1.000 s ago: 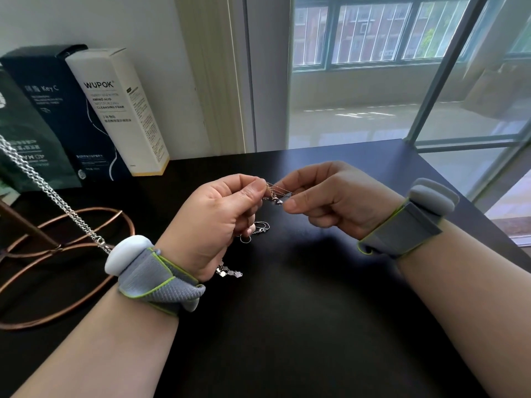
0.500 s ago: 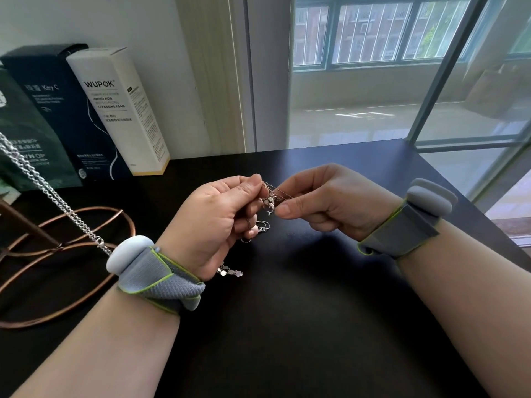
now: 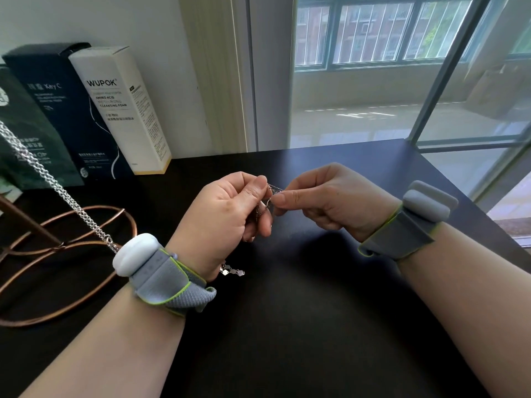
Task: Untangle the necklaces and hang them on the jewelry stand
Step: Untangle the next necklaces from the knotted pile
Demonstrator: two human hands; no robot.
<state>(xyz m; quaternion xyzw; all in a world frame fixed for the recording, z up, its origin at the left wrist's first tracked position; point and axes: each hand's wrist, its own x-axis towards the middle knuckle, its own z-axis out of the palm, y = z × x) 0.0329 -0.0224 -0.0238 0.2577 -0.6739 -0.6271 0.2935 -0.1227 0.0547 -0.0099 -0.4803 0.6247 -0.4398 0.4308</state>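
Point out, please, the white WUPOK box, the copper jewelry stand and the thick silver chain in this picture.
white WUPOK box (image 3: pixel 115 110), head view, printed front face.
copper jewelry stand (image 3: pixel 28 222), head view, slanted stem.
thick silver chain (image 3: pixel 57 188), head view, middle links.

front bench (image 3: pixel 316 326): bare between the forearms, open pass
right side: bare out to the edge, window frame (image 3: pixel 442 67) past it
centre: left hand (image 3: pixel 224 219) and right hand (image 3: pixel 330 202) pinch the necklaces (image 3: pixel 269 198) fingertip to fingertip, gap closed
left side: jewelry stand (image 3: pixel 31 224) loops spread flat; silver chain (image 3: pixel 61 193) slants down to the left wrist (bars a straight reach left)
back left: white box (image 3: pixel 123 110), dark box (image 3: pixel 57 110), green pouch (image 3: pixel 26 145) side by side at the wall
back centre: bare strip to the wall
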